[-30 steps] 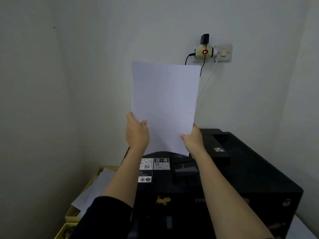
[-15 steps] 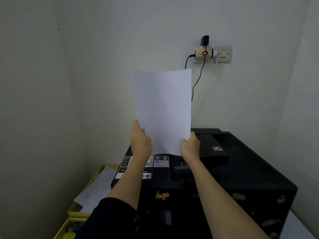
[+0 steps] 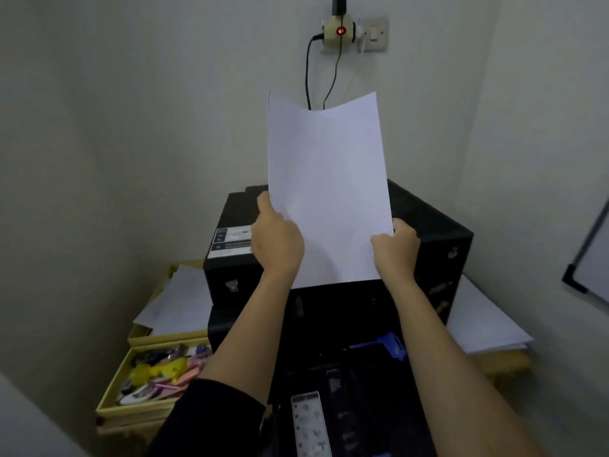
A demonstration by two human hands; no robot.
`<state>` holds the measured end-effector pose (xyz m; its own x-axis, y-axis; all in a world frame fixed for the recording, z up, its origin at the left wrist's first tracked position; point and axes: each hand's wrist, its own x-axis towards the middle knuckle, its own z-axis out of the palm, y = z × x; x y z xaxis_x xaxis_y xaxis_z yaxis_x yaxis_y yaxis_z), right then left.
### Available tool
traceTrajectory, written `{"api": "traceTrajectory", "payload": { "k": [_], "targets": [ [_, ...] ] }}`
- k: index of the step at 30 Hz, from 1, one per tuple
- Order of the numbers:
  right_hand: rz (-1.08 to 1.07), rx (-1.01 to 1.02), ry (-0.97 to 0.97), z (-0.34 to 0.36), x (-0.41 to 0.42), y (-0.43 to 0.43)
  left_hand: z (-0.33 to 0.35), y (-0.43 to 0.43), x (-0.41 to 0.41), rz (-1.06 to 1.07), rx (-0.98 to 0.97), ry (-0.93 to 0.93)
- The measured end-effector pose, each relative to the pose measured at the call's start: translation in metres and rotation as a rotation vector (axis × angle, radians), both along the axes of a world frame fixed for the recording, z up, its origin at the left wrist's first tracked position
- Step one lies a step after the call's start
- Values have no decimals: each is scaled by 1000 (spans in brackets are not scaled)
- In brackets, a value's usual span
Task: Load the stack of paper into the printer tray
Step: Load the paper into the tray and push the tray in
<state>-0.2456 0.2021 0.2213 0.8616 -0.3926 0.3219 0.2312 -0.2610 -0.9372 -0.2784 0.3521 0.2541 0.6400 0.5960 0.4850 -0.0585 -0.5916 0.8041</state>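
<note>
Paper held upright above the printer, top edge sagging in a shallow curve. Left hand clamped on the lower left edge, thumb up along the near face. Right hand clamped on the lower right corner, fingers wrapped behind. Bottom edge of the sheets hanging clear over the black top of the machine, not in any tray. Whether one sheet or several: cannot tell.

Tray pulled out toward the camera below the forearms, dark inside, with a blue guide on its right side. White label on the printer's left top.

Left of the printer, a yellow box full of small coloured items, and loose sheets lying on another box behind it. More sheets stacked on the right. On the wall above, a socket with a red light and black cables hanging down behind the paper. Whiteboard corner at far right.
</note>
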Motion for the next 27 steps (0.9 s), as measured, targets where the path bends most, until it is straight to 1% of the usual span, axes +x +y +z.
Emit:
{"api": "traceTrajectory", "payload": {
  "k": [7, 11, 15, 20, 24, 27],
  "targets": [
    [37, 37, 179, -79, -74, -61, -89, -50, -72, -46, -145, 117],
    [128, 83, 391, -129, -103, -88, -148, -71, -113, -94, -262, 245],
    [223, 81, 579, -169, -124, -111, -190, -84, -143, -82, -356, 411],
    [314, -7, 808, -204, -136, -130, -219, -91, -160, -42, -443, 600],
    [290, -176, 999, -198, -126, -131, -223, -91, -155, -3, -502, 781],
    [313, -215, 1053, -190, -122, -129, -225, -90, -150, 4, -504, 860]
  ]
}}
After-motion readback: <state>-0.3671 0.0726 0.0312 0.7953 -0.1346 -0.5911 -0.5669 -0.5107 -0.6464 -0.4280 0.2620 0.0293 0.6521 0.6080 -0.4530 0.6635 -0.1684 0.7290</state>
